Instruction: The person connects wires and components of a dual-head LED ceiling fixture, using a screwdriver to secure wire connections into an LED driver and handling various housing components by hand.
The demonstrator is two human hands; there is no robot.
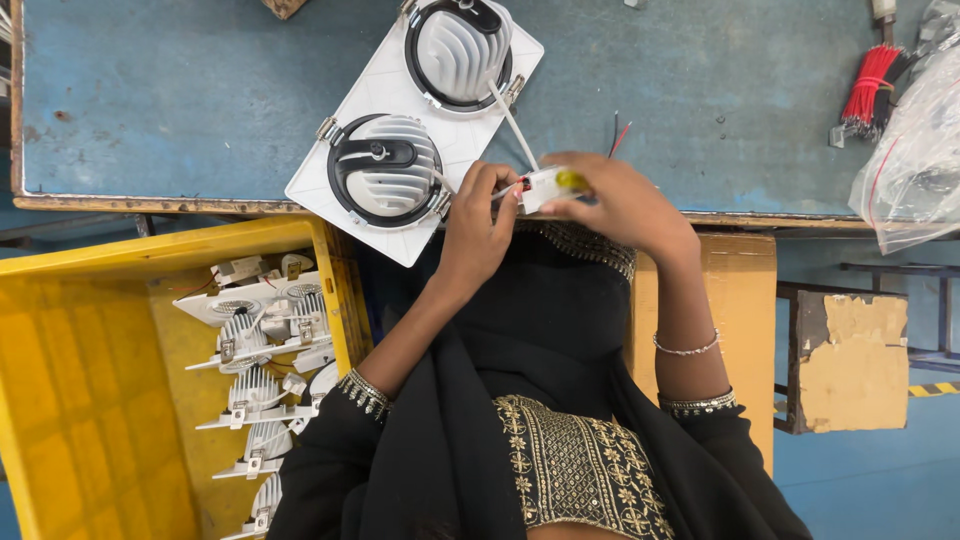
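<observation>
Both hands (560,205) pinch small white connector block (545,187) between them.

A yellow crate (90,390) of finished light fittings (262,340) sat at my left; red wires (868,88) and a plastic bag (915,165) lay on the blue workbench (180,90).

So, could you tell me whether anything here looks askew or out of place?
The white twin-light fitting lies skewed on the blue table, one corner jutting past the table edge. Loose red and black wire offcuts lie beside the right hand.
</observation>
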